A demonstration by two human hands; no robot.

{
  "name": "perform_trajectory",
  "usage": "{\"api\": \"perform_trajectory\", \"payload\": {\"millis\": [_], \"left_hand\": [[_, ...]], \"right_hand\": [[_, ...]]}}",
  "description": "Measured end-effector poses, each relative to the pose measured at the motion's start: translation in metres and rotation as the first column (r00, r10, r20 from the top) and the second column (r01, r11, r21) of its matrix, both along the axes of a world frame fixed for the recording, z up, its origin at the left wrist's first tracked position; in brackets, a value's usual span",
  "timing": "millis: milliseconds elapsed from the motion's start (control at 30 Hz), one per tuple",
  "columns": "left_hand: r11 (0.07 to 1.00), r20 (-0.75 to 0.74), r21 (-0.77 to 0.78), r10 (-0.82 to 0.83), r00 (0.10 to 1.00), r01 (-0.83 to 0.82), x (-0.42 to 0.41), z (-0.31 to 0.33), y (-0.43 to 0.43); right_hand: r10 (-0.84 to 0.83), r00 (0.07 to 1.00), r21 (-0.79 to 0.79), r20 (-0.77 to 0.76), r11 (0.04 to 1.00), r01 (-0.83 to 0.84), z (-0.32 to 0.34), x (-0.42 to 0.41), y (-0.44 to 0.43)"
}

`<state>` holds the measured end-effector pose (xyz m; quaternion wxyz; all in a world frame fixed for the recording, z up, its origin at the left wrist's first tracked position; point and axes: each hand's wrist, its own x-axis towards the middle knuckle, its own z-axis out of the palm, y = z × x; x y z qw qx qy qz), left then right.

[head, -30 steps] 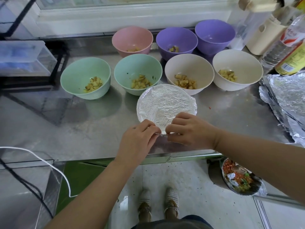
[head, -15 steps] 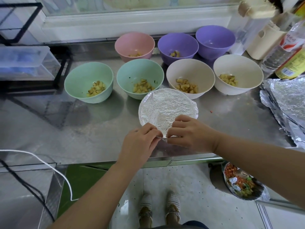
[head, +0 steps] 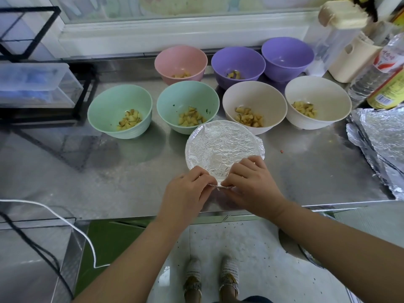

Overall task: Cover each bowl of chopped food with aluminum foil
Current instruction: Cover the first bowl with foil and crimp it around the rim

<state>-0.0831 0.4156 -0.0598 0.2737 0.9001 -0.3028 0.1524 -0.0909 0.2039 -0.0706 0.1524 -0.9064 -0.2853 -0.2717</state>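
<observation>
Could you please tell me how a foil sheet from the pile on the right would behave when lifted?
Probably floppy and light: the foil sheets look thin and wrinkled. It would likely keep any crease, as the crimped foil cover does.

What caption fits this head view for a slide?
Left hand and right hand pinch the near edge of a foil-covered bowl; seven uncovered bowls stand behind on the counter.

Bright daylight from window point(head: 196, 5) behind, soft glare on steel counter point(head: 109, 182), wide-angle bending at edges
</observation>
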Motion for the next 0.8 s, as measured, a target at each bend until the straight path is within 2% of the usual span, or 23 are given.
{"api": "perform_trajectory", "payload": {"millis": [167,800], "left_hand": [[1.000,-0.014,0.002,0.000,1.000,0.000,0.000,0.000,0.000],[1.000,-0.014,0.003,-0.023,1.000,0.023,0.002,-0.002,-0.001]], "right_hand": [[-0.049,0.999,0.044,0.021,0.998,0.048,-0.001,-0.001,0.005],[-0.105,0.976,-0.097,0.190,0.987,0.125,-0.012,0.008,0.011]]}}
